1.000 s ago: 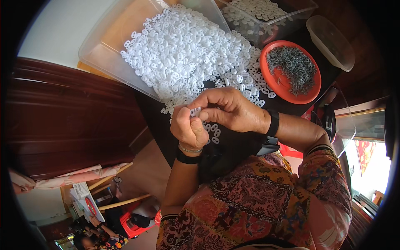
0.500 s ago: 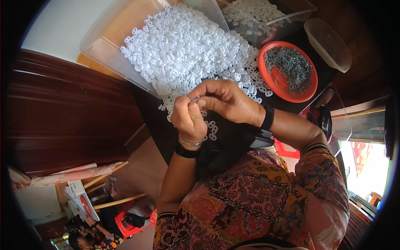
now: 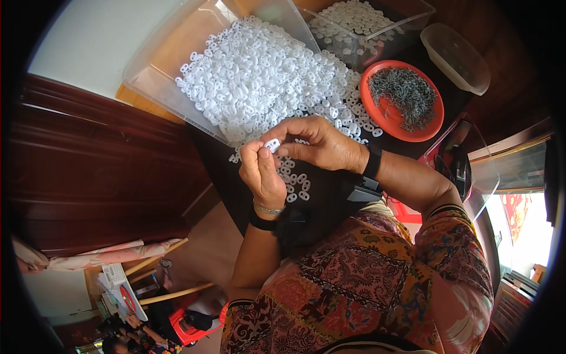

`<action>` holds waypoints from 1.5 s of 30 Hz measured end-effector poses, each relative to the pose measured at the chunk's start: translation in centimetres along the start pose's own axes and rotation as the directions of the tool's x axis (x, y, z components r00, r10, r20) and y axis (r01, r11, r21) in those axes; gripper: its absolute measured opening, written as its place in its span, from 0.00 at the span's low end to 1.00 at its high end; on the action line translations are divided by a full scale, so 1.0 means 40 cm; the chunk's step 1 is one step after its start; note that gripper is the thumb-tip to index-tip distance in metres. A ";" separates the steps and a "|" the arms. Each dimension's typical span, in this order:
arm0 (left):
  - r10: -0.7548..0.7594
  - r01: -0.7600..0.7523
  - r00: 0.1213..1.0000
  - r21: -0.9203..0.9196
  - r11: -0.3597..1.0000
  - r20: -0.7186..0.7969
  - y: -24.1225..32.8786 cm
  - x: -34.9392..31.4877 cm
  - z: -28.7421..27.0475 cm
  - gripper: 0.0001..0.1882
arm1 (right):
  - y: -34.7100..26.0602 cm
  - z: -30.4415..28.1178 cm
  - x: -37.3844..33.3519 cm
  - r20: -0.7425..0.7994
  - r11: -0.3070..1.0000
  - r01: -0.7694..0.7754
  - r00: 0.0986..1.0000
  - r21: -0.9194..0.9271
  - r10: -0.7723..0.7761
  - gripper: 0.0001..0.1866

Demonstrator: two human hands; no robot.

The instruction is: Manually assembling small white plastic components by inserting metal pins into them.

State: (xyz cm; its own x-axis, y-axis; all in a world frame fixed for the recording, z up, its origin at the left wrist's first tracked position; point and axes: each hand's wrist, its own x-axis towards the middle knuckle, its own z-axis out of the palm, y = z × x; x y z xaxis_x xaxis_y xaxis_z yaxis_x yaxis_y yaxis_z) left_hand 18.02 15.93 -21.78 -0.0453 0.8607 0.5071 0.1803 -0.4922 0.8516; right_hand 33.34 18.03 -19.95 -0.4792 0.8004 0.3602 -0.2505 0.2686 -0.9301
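Observation:
Above the dark table, my left hand (image 3: 263,177) pinches a small white two-hole plastic piece (image 3: 272,145) between thumb and forefinger. My right hand (image 3: 318,144) is closed in a pinch from the other side, its index finger and thumb at the piece's edge. Several loose white pieces (image 3: 304,195) lie below the hands. Just beyond the fingers, a big heap of the same pieces (image 3: 253,76) spills out of a tipped clear plastic bin (image 3: 159,88). To the right stands an orange-red plate (image 3: 420,136) with a pile of small grey metal parts (image 3: 407,97) resembling springs.
A second clear bin (image 3: 407,26) holding white pieces stands at the back, beside an oblong clear container (image 3: 463,65). Dark red wooden panelling (image 3: 100,159) rises on the left. At lower left, another person's hand (image 3: 134,320) is near a red stool (image 3: 188,333).
The white piece, mostly covered by my fingers before, now shows its two-hole face between them. My hands have parted slightly. The whole view has shifted a little.

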 end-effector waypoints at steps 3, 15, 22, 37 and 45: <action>-0.020 0.020 1.000 -0.039 0.999 -0.009 0.001 0.003 0.001 0.12 | -0.005 0.000 0.001 0.007 0.998 -0.032 0.999 0.045 0.031 0.15; 0.076 -0.082 0.986 0.035 0.996 0.148 -0.005 0.019 -0.016 0.11 | -0.016 -0.006 0.003 -0.066 0.993 -0.089 0.994 -0.077 0.084 0.16; -0.134 0.137 0.978 -0.007 0.991 0.157 0.014 0.014 -0.015 0.13 | -0.019 -0.004 0.004 -0.089 0.930 0.093 0.987 -0.355 -0.133 0.14; -0.305 0.318 0.948 -0.250 0.915 0.090 0.018 0.000 0.010 0.13 | -0.001 0.002 -0.001 -0.053 0.786 0.198 0.958 -0.585 -0.281 0.13; -0.349 0.350 0.935 -0.308 0.885 0.060 0.023 -0.014 0.027 0.11 | 0.004 0.004 -0.004 -0.043 0.745 0.220 0.948 -0.629 -0.316 0.12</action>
State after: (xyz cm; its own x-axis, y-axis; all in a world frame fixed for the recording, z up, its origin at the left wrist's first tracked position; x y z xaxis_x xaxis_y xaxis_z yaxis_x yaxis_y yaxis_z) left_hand 19.26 15.14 -21.40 -0.0459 0.9846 0.1685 -0.1586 -0.1737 0.9719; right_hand 33.24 17.85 -20.15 -0.3392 0.6968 0.6319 0.2375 0.7134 -0.6592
